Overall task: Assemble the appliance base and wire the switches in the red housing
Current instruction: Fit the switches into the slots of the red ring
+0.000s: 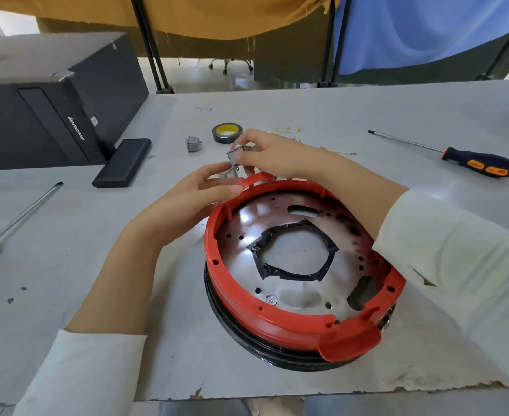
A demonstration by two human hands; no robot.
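Red housing (292,319) sat on the worktop (67,265) nearest the person, metal plate inside. Left hand (187,199) touched its far rim, fingers loosely extended. Just above it, right hand (274,154) pinched a grey switch (234,156). Beyond: second switch (192,143), tape roll (227,133), screwdriver (457,157) far right

The only readable text is the brand "lenovo", in white letters running up the front panel of the black computer case (52,115) at the table's far left, while the markings on the orange-and-black screwdriver handle (481,166) at the right are too blurred to read.
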